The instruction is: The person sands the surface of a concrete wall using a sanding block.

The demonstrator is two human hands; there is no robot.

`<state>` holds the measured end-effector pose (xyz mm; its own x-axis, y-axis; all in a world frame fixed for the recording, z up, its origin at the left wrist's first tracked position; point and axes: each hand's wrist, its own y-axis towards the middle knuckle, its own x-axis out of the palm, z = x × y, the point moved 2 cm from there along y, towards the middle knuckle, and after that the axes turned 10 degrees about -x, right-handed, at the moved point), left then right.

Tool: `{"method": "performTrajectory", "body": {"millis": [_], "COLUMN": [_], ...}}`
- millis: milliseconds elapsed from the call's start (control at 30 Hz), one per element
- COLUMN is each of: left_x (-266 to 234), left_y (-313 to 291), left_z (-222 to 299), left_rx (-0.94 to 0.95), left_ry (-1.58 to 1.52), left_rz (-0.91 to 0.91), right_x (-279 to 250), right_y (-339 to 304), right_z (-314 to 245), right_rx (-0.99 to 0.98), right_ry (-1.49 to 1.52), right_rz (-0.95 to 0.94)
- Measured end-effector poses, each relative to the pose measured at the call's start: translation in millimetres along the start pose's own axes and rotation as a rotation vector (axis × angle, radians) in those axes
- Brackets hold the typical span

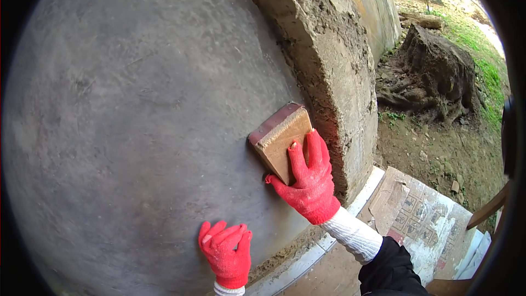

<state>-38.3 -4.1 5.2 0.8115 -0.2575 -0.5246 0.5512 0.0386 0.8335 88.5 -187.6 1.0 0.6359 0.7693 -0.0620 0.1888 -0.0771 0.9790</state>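
My right hand (311,182), in a red knit glove with bare fingertips showing, grips a sanding block (286,141). The block has a wooden back and a dark red-brown strip along its far edge. It is pressed against a smooth grey cement surface (148,93), close to that surface's right edge. My left hand (227,253), gloved in red too, is lower and further left. Its fingers are loosely bent and partly apart, with nothing in them, at the grey surface. Whether its fingertips press on the surface, I cannot tell.
A rough, crumbly concrete edge (342,66) borders the grey surface on the right. Flattened cardboard (422,219) lies beside a white tiled ledge (285,274). A tree stump (438,68) stands on the soil slope. Wooden bars (490,205) are at the lower right.
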Motion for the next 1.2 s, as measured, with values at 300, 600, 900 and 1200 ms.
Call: {"method": "performTrajectory", "body": {"millis": [300,600,900,1200], "left_x": [-5,-23,-5,-10], "left_y": [6,44,48,41], "left_z": [-16,-27,-15,-30], "left_rx": [0.187,0.534,0.536,0.496], "left_ry": [0.207,0.508,0.489,0.542], "left_rz": [-0.253,-0.305,-0.186,-0.172], "right_x": [-6,-1,2,8], "right_y": [-169,-18,-174,-97], "right_z": [28,2,26,17], "right_rx": [-0.100,0.056,0.093,0.115], "right_ry": [0.023,0.084,0.058,0.095], "right_rz": [-0.253,-0.032,-0.155,0.012]}}
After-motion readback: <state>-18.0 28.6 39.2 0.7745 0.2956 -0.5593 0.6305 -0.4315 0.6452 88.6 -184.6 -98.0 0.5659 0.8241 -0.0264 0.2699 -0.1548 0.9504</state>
